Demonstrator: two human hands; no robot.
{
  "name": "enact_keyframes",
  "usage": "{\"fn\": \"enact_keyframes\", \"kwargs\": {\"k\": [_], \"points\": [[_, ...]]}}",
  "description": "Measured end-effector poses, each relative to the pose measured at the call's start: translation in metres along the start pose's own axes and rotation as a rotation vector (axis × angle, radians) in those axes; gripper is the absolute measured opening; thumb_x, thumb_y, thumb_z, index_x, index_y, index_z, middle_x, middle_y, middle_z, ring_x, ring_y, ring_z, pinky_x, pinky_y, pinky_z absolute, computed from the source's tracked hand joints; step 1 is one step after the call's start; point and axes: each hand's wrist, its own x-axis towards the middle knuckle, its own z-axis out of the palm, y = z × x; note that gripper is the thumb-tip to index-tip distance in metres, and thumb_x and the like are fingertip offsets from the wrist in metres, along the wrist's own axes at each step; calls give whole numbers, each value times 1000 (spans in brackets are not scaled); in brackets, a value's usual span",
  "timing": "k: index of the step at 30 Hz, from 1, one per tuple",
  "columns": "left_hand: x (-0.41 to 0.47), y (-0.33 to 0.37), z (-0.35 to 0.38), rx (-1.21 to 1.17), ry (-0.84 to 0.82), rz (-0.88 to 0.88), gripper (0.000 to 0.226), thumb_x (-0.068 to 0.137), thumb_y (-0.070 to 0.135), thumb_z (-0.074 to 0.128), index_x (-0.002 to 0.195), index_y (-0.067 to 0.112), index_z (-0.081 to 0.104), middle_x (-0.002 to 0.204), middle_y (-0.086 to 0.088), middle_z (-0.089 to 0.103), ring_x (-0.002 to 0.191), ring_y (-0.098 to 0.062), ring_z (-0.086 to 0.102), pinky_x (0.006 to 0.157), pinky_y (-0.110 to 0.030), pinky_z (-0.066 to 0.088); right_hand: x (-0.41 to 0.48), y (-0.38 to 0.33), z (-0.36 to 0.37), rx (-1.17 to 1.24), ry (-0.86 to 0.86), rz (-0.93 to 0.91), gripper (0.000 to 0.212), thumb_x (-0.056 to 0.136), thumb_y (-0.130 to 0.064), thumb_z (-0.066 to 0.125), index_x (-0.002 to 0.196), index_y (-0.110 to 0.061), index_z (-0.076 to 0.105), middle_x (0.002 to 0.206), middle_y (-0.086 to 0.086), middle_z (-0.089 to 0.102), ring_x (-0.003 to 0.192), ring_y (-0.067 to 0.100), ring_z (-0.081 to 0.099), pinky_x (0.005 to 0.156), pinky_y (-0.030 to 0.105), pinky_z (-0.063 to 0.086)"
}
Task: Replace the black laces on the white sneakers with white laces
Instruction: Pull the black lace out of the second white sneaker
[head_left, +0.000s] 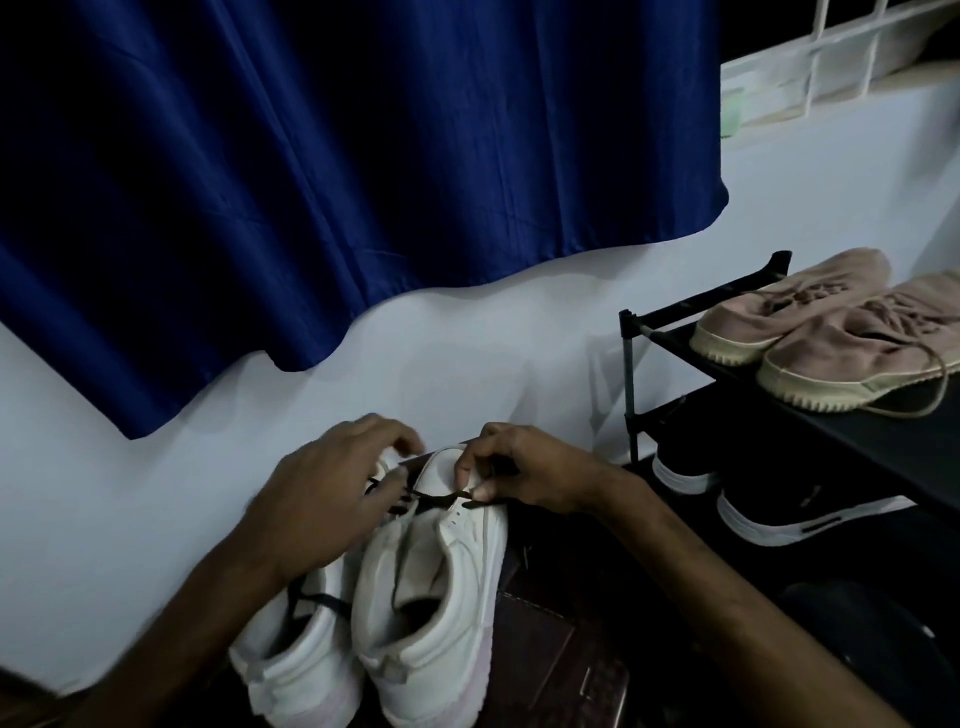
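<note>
Two white sneakers stand side by side, toes toward the wall. The right sneaker (447, 587) has a black lace (439, 500) across its lowest eyelets near the toe. My right hand (524, 470) pinches that lace at the sneaker's right eyelets. My left hand (322, 499) lies over the left sneaker (298, 660) with fingers curled at the lace area; whether it holds the lace is hidden. A black lace (324, 600) also runs over the left sneaker's collar. No white laces are visible.
A black shoe rack (675, 332) stands at the right with a pair of pink sneakers (831, 332) on top and black shoes (769, 514) below. A blue curtain (311, 182) hangs over the white wall behind.
</note>
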Motion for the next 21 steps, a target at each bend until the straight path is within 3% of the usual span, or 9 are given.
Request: {"fn": "enact_keyframes", "kwargs": {"k": [3, 5, 7, 13, 15, 18, 21], "points": [[10, 11, 5, 34, -186, 115, 14, 89, 39, 63, 103, 42, 64, 102, 27, 60, 83, 10, 53, 74, -12, 38, -1, 1, 3, -1, 10, -7, 19, 84, -19, 74, 101, -26, 70, 85, -8, 49, 81, 11, 54, 81, 28, 45], [13, 14, 13, 142, -210, 136, 15, 86, 38, 64, 102, 40, 64, 99, 26, 62, 83, 8, 53, 67, -8, 32, -1, 1, 5, 0, 20, -10, 19, 83, -19, 74, 100, -27, 70, 86, -6, 51, 83, 12, 55, 82, 31, 46], [17, 16, 14, 220, -140, 132, 13, 85, 36, 62, 98, 37, 65, 95, 22, 65, 88, 2, 56, 66, -14, 33, -1, 0, 4, -5, 21, -13, 19, 84, -19, 73, 100, -28, 70, 86, -6, 51, 84, 13, 55, 83, 34, 47], [24, 27, 7, 467, -92, 179, 9, 90, 24, 53, 92, 30, 60, 102, 11, 61, 103, -11, 51, 82, -31, 37, 0, 1, 4, -32, 18, -18, 18, 83, -18, 73, 96, -28, 68, 87, -2, 53, 84, 15, 56, 83, 36, 47], [25, 12, -12, 483, 47, 38, 18, 89, 17, 55, 93, 34, 59, 103, 11, 60, 104, -13, 52, 85, -35, 38, 1, 0, 3, -37, 1, -4, 18, 83, -16, 73, 95, -28, 68, 86, -6, 52, 83, 13, 56, 82, 34, 47], [19, -32, -39, 269, 280, -333, 19, 91, 14, 59, 87, 32, 67, 95, 8, 63, 91, -18, 56, 83, -37, 45, 5, -1, 0, -58, -34, 1, 17, 83, -15, 72, 97, -24, 68, 85, -7, 50, 80, 11, 55, 80, 30, 46], [4, -43, -24, 273, 108, -438, 21, 89, 10, 55, 88, 30, 64, 102, 4, 62, 98, -21, 57, 87, -38, 45, 8, -2, 2, -57, -34, -10, 17, 82, -16, 74, 97, -23, 69, 82, -9, 48, 78, 12, 54, 77, 26, 44]]}}
